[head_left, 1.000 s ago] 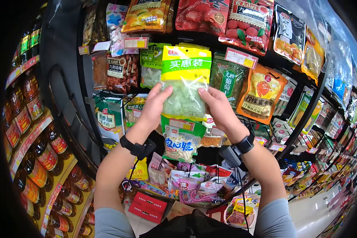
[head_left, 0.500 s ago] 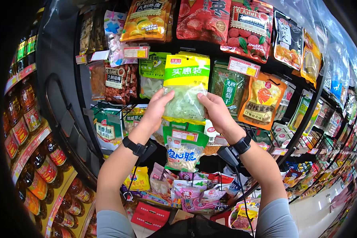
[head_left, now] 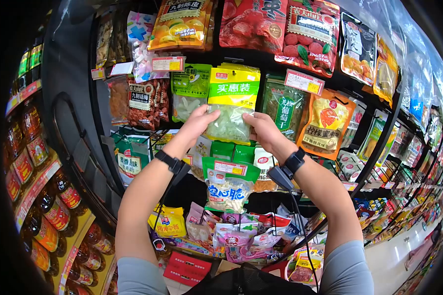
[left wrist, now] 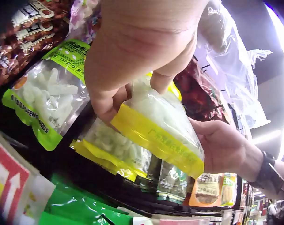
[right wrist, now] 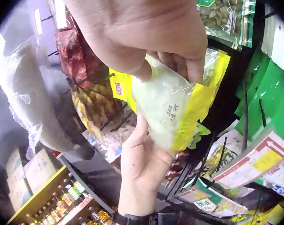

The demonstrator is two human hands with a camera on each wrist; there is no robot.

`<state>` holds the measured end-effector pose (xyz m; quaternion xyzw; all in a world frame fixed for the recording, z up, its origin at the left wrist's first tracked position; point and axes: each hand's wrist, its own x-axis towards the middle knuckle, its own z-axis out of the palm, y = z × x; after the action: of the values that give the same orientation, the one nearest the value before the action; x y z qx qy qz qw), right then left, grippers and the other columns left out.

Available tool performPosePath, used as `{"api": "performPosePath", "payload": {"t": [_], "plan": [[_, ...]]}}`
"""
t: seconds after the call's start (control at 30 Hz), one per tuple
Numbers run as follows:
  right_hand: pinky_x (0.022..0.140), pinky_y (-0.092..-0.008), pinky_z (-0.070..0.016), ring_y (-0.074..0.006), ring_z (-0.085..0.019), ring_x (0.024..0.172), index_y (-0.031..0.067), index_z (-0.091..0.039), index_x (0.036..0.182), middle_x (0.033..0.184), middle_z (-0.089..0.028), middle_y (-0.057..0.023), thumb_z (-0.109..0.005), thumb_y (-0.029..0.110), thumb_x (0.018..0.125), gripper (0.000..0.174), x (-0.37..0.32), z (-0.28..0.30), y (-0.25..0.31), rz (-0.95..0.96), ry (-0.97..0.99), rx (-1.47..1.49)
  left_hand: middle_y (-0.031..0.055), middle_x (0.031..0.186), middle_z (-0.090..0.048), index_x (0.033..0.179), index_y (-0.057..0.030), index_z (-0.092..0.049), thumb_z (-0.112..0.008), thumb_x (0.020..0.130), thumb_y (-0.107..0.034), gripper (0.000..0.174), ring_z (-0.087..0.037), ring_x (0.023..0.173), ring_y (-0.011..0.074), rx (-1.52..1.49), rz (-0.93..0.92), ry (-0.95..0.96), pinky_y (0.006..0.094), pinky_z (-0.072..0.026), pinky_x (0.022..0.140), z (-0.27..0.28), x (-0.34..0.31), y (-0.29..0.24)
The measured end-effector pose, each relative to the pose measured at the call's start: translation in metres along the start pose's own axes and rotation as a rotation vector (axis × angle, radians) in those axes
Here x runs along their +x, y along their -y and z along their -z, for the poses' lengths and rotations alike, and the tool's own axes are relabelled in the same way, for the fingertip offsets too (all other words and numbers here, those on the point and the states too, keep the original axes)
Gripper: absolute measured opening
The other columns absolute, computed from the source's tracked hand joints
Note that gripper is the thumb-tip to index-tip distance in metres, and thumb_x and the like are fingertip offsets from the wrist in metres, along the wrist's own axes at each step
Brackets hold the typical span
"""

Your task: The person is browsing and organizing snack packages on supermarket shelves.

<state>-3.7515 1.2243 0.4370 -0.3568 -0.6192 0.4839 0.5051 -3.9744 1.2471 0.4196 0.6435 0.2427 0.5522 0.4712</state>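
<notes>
Both hands hold a clear bag with a yellow and green top (head_left: 233,88), filled with pale green pieces, upright at the rack in the head view. The left hand (head_left: 196,126) grips its left edge, thumb on the front; the right hand (head_left: 266,129) pinches its right edge the same way. In the left wrist view the left hand's fingers (left wrist: 106,101) curl behind the bag (left wrist: 163,122), whose yellow lower edge faces the camera. In the right wrist view the right hand (right wrist: 146,37) grips the bag (right wrist: 163,110). Another similar bag (left wrist: 116,145) hangs behind it.
A green-topped bag of pale pieces (head_left: 191,93) hangs to the left, a dark green raisin bag (head_left: 282,105) to the right. Below are a green and white snack bag (head_left: 228,189) and price tags (head_left: 230,168). Bottled goods (head_left: 56,209) line the left shelf.
The held bag has moved slightly down and to the right, against the rack, and looks smaller. Both hands have moved with it and still grip its edges.
</notes>
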Motion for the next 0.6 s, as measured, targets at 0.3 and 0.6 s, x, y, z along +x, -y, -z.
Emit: {"api": "performPosePath", "payload": {"t": [0.3, 0.6], "plan": [[0.079, -0.0392, -0.0546, -0.0224, -0.066, 0.094, -0.0030, -0.061, 0.121, 0.108, -0.067, -0.0107, -0.056, 0.020, 0.100, 0.031, 0.067, 0.018, -0.025, 0.038, -0.127, -0.027, 0.0043, 0.102, -0.063, 0.115, -0.0054, -0.057, -0.067, 0.093, -0.031, 0.035, -0.062, 0.094, 0.0166, 0.301, 0.047, -0.174, 0.0366, -0.0507, 0.077, 0.028, 0.092, 0.053], [0.072, -0.0329, -0.0520, -0.0170, -0.063, 0.084, -0.0009, -0.064, 0.116, 0.100, -0.068, -0.0067, -0.061, 0.023, 0.097, 0.031, 0.062, 0.029, -0.033, 0.081, -0.144, -0.195, 0.0135, 0.108, -0.065, 0.119, 0.0063, -0.057, -0.071, 0.089, -0.038, 0.055, -0.060, 0.096, 0.0207, 0.340, 0.042, -0.187, 0.0342, -0.0477, 0.084, 0.014, 0.068, 0.040]]}}
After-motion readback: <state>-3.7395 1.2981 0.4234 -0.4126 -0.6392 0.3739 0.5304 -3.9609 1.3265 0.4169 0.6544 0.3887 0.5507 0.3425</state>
